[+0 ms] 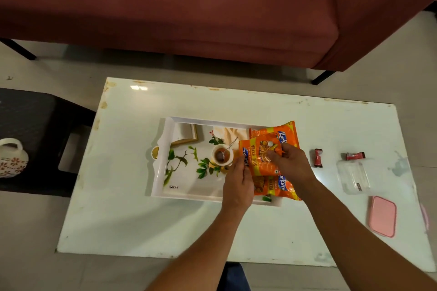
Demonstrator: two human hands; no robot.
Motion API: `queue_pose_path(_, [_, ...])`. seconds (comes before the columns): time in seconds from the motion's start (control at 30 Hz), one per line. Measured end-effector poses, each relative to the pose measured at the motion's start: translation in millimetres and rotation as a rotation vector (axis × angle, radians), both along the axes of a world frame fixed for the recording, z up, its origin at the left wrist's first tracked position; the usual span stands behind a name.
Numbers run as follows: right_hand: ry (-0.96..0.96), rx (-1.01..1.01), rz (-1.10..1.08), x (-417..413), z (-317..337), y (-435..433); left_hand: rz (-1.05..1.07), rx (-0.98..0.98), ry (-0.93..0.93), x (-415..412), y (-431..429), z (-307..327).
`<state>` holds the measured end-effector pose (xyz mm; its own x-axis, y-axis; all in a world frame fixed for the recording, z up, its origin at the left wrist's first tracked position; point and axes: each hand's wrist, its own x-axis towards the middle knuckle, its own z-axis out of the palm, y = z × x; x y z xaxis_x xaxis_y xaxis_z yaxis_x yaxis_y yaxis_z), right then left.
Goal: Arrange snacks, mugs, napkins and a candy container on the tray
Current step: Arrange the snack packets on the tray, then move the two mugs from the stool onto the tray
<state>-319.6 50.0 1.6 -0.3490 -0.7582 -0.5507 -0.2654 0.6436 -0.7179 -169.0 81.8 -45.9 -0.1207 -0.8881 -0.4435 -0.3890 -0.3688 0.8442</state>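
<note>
Left hand (237, 184): grip pinches the near-left edge of the top snack packet (260, 157)
Right hand (289, 163): grip clamped on that packet's right side
Packet: over the white tray's (160, 149) right end, atop two more orange packets
Tabletop (142, 224): carries the tray

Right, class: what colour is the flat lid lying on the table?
Pink: the lid shows clearly in the head view.

I see both hands, left hand (237, 183) and right hand (290, 165), pinching an orange snack packet (260, 158) over the tray (163, 149) on the desk (142, 220), beside a small cup (222, 155).
</note>
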Motion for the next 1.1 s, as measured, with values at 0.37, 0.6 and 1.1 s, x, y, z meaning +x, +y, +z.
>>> queue_pose_path(0.37, [0.415, 0.099, 0.010, -8, -16, 22, -0.148, -0.010, -0.147, -23, 6, -11])
queue_pose_path(0.6, [0.660, 0.003, -0.040, 9, 39, 18, -0.035, 0.005, -0.145, 18, -19, 31])
queue_pose_path(1.1, [0.254, -0.438, 0.841, 385, 162, -77, 0.670, -0.233, -0.448, 365, -71, 193])
